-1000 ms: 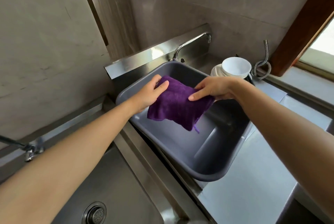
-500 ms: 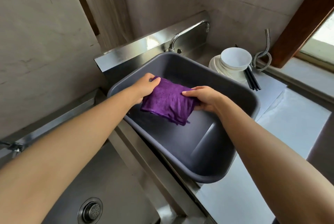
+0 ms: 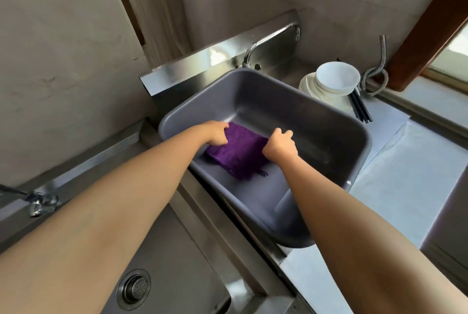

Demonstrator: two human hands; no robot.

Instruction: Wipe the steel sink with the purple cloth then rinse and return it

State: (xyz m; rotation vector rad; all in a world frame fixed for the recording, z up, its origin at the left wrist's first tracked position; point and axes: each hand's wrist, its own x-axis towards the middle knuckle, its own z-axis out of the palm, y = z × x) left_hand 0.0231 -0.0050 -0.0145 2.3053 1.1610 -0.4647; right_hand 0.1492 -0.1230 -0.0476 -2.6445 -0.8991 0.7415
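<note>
2 bare hands work inside 1 grey plastic basin that sits in the right bay of the steel counter. 1 purple cloth lies folded on the basin's floor, against its left wall. The left hand has its fingers curled closed on the cloth's far left edge; the right hand is closed on its right edge, knuckles up. The cloth is deep violet with a nubby, towel-like pile, bunched into a rough rectangle, and a short loose thread or tag sticks out at its near corner.

There are 2 faucets: 1 curved faucet on the steel backsplash behind the basin, and 1 second tap at the left edge, only partly in view. 1 steel sink lies at the lower left with 1 round drain strainer; most of it is covered by the left forearm or cut off by the frame's bottom. To the right stands 1 stack of white bowls and plates; the number of pieces cannot be counted. Dark chopsticks lie just beside it, probably 2, though they blur together. 1 coiled metal hose hangs near the window frame. The fingertips of both hands are hidden under the palms and cloth.
</note>
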